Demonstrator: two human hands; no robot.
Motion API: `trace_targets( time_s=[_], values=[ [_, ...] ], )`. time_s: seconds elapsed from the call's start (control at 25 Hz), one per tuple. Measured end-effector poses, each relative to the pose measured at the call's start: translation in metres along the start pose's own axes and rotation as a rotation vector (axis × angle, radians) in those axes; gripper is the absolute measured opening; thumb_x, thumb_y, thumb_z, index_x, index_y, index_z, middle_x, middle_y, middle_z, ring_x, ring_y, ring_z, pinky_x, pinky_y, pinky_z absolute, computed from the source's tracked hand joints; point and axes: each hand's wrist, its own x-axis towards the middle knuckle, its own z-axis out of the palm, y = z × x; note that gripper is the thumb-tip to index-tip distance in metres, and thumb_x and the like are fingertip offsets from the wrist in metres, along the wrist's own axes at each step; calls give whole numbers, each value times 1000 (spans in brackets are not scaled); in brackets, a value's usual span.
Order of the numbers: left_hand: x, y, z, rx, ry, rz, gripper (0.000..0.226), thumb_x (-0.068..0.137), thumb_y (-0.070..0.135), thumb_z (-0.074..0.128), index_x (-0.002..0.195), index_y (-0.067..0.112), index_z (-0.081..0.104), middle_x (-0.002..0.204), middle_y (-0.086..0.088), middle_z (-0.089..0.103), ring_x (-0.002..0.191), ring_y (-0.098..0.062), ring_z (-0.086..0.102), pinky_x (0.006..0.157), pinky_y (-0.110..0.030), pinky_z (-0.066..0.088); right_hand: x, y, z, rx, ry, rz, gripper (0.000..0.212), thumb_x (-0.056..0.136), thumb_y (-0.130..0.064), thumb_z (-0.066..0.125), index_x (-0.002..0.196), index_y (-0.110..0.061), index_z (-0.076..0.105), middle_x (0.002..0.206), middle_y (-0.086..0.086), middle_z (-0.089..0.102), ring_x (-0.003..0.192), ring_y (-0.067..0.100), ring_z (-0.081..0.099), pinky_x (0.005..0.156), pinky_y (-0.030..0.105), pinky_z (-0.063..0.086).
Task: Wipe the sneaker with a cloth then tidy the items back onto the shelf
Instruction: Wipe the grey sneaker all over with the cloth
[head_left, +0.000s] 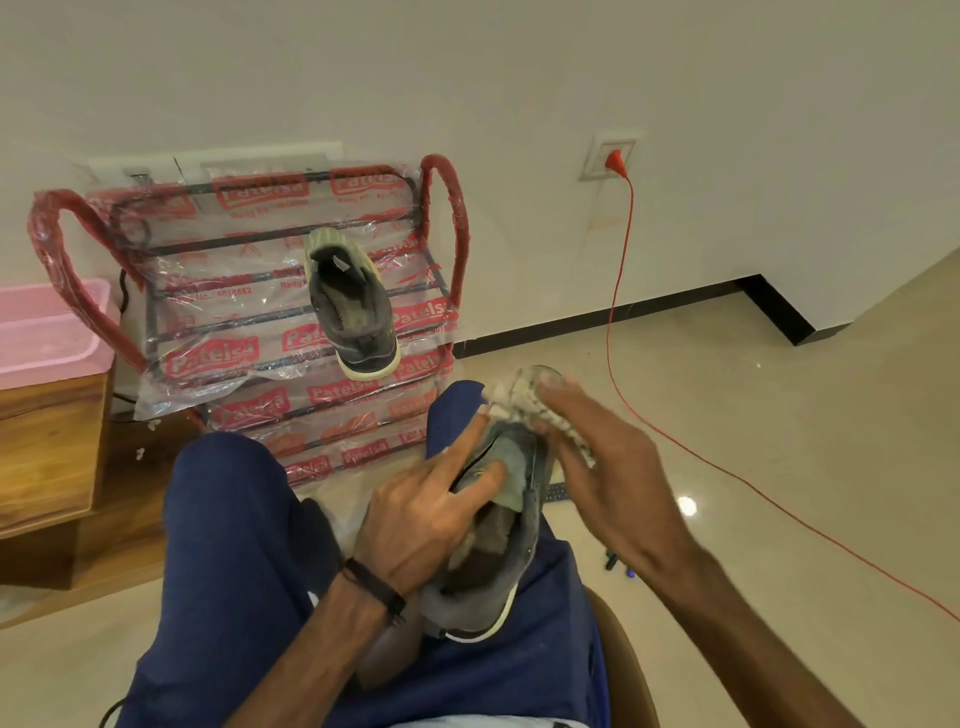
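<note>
A grey sneaker (501, 561) with a white sole lies on my right thigh, toe pointing away from me. My left hand (426, 519) holds it at the opening, with fingers reaching into and along the tongue. My right hand (597, 447) presses a whitish speckled cloth (524, 397) against the sneaker's toe, fingers wrapped around the cloth. The matching grey sneaker (350, 306) sits on the upper tier of the red shoe rack (291, 312), which is wrapped in printed clear plastic and stands against the wall.
A pink plastic tub (49, 332) rests on a wooden cabinet (47, 447) at the left. A red cable (621, 291) runs from a wall socket (613, 156) across the shiny floor to the right. My blue-trousered legs fill the lower middle.
</note>
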Motion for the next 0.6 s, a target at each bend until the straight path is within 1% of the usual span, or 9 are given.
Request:
trace_targets(
  time_s=[0.04,0.08,0.16,0.2,0.28,0.36,0.4,0.48,0.6],
  values=[
    [-2,0,0,-8,-21,-3,28,92,8,65,117,21,63,137,-10,65,58,-21,64,46,-31,53,-3,7,10,-16,-85,-8,47,97,-11,64,139,-31,57,141,-17,53,139,8,46,113,32,42],
    [-2,-1,-1,-37,-33,-13,31,90,12,64,120,20,59,125,-9,71,56,-21,65,44,-31,53,-6,12,16,-29,-155,9,47,97,-12,63,139,-32,56,144,-14,53,142,8,41,115,32,40],
    [1,0,-3,-117,-38,-82,33,91,26,59,122,19,55,98,-3,76,60,-18,68,48,-30,53,-10,18,18,-35,-228,83,49,98,-16,62,143,-33,51,147,-10,52,141,8,41,114,24,37],
    [3,2,-2,-145,-49,-120,35,91,31,61,123,17,56,91,-1,76,65,-16,70,52,-28,52,-10,22,16,-39,-234,116,50,98,-19,62,144,-33,49,146,-11,54,137,7,46,110,20,38],
    [7,6,2,-173,-85,-162,43,84,29,75,122,14,61,93,-2,76,74,-18,72,57,-29,55,-6,30,10,-50,-258,139,51,98,-22,63,146,-32,48,143,-11,56,131,5,50,109,16,39],
    [8,9,5,-156,-101,-171,47,78,18,83,118,15,60,90,-4,76,71,-21,72,51,-30,54,-4,33,5,-57,-297,90,52,97,-16,63,145,-32,51,145,-11,55,134,3,47,113,25,40],
    [7,9,4,-129,-87,-156,40,81,16,78,116,16,58,86,-3,75,66,-20,70,46,-29,51,-5,31,2,-58,-316,54,53,95,-12,63,144,-31,53,145,-11,55,136,2,46,114,29,40],
    [3,11,1,-127,-35,-140,24,86,21,60,108,17,53,82,-1,73,59,-19,67,43,-29,47,-13,24,-2,-55,-343,-11,56,93,-7,60,143,-30,54,146,-11,54,137,1,44,115,27,39],
    [-6,16,-4,-223,-3,-197,14,86,22,56,99,18,51,74,0,67,55,-19,62,42,-33,47,-26,16,-9,-16,-322,-73,62,89,-5,55,147,-29,51,150,-12,50,141,-2,40,116,23,35]
  ],
)
